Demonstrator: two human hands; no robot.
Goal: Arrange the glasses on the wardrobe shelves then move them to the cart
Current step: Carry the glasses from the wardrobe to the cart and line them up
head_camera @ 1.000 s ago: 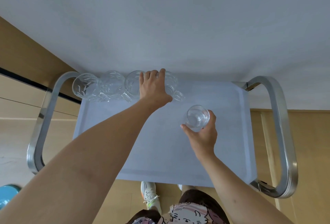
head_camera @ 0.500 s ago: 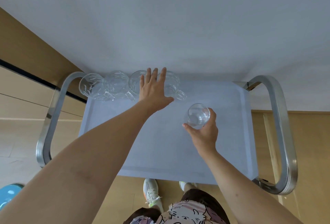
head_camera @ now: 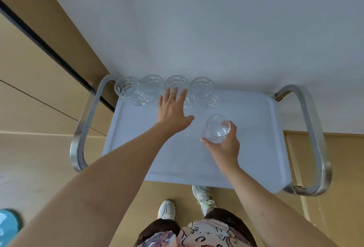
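Closest to the camera, two white shoes (head_camera: 167, 209) are standing on the tan floor (head_camera: 39, 158), just under the near edge of the cart (head_camera: 177, 168).

A bit farther out, the right hand (head_camera: 224, 146) is wrapping its fingers and thumb around a small clear glass (head_camera: 217, 128) and holding it over the middle of the cart's pale top. I cannot tell if the glass is touching the top or hanging just above it.

To its left, the left hand (head_camera: 173, 110) is reaching out with its fingers straight and spread wide. It is holding nothing. Its fingertips are lying over the front of the row of four glass cups (head_camera: 164, 89) at the far edge, just beside the white wall (head_camera: 197, 20).

What could go wrong: the four cups are sitting very close together, some touching, so a bump from the flat left hand could be knocking them into each other or tipping one. Also, the small glass is smooth, so it could be slipping if the right hand lets go too early.
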